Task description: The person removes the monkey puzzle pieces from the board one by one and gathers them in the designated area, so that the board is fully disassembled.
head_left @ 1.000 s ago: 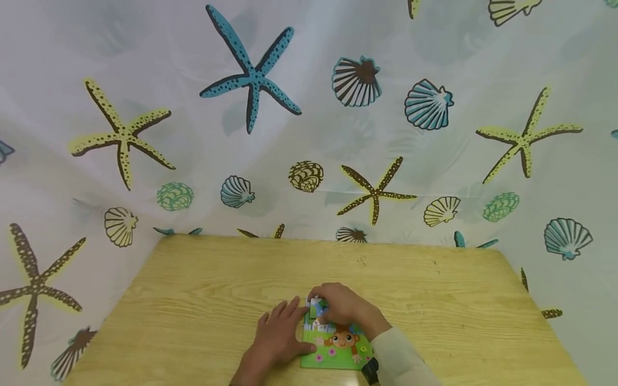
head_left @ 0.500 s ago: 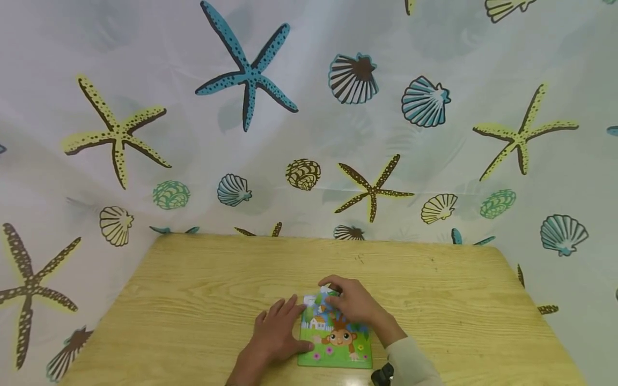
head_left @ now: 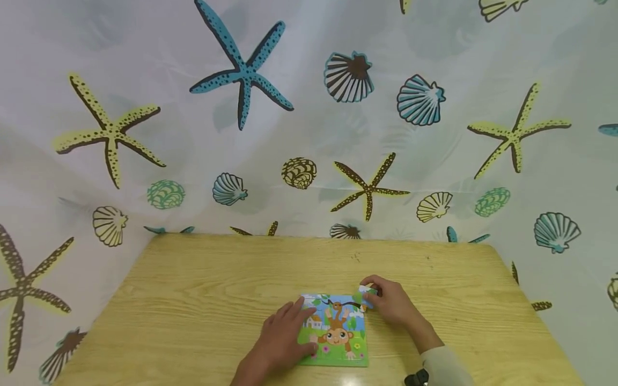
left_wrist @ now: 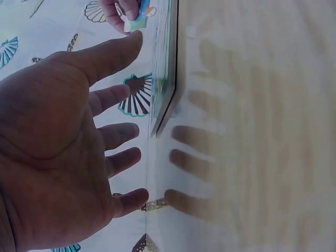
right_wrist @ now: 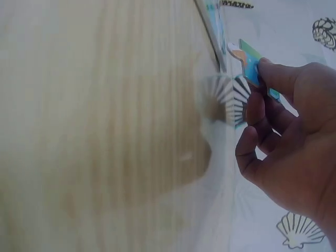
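A jigsaw puzzle [head_left: 333, 343] of a monkey hanging from a branch lies on the table, framed by a thin board. My left hand [head_left: 285, 335] spreads along its left side, with thumb and fingertips over the edge; in the left wrist view the left hand [left_wrist: 63, 126] shows its palm and extended fingers. At the puzzle's upper right corner, my right hand [head_left: 393, 303] pinches a puzzle piece [head_left: 368, 290] between thumb and fingers. That piece [right_wrist: 249, 65], blue, green and orange, is tilted up in the right wrist view, partly covered by the fingers.
The wooden table [head_left: 217, 284] extends around the puzzle on all sides. A white curtain [head_left: 270, 145] printed with starfish and shells hangs behind it and along both sides. A dark wrist strap [head_left: 416, 377] sits near the right sleeve [head_left: 444, 364].
My right hand has carried the puzzle piece rightward, from the puzzle's upper left to its upper right corner, uncovering the picture. My left hand stays at the left edge.
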`<state>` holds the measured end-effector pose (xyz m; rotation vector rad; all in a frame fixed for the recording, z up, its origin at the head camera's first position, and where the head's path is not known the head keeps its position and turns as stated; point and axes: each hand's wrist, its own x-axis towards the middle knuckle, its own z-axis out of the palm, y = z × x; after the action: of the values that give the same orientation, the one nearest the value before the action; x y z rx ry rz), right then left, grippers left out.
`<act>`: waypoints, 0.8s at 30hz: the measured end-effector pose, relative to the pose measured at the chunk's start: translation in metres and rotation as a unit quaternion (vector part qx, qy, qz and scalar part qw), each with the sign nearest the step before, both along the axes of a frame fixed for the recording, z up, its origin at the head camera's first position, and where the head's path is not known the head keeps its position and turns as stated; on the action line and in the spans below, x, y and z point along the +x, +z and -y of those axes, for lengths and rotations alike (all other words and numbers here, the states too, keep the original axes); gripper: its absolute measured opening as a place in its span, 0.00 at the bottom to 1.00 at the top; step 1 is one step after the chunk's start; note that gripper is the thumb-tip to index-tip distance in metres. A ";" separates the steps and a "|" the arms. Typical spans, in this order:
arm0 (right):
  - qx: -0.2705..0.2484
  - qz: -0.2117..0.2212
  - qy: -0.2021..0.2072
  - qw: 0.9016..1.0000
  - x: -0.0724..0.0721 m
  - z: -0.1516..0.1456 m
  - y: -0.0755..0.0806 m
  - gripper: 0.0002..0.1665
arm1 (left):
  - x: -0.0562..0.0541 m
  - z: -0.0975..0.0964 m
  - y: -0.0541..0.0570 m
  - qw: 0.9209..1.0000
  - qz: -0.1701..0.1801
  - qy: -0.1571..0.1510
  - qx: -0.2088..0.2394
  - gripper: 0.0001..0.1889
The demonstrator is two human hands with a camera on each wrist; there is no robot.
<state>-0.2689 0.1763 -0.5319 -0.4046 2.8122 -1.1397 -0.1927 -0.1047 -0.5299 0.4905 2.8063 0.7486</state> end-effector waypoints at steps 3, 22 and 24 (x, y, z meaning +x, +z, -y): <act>0.011 0.005 -0.008 1.000 0.000 -0.010 -0.002 0.12 | 0.005 -0.002 0.002 1.000 0.003 -0.020 -0.018 0.38; 0.093 -0.064 0.037 0.993 0.005 0.005 -0.007 0.10 | 0.022 -0.013 0.004 0.998 0.021 -0.052 -0.042 0.26; 0.094 -0.059 0.075 0.991 0.006 0.017 -0.005 0.11 | 0.021 -0.014 0.004 0.997 0.024 -0.051 -0.049 0.26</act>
<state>-0.2627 0.1596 -0.5367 -0.6740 2.8963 -0.8403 -0.1713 -0.0912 -0.5256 0.5868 2.7344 0.5918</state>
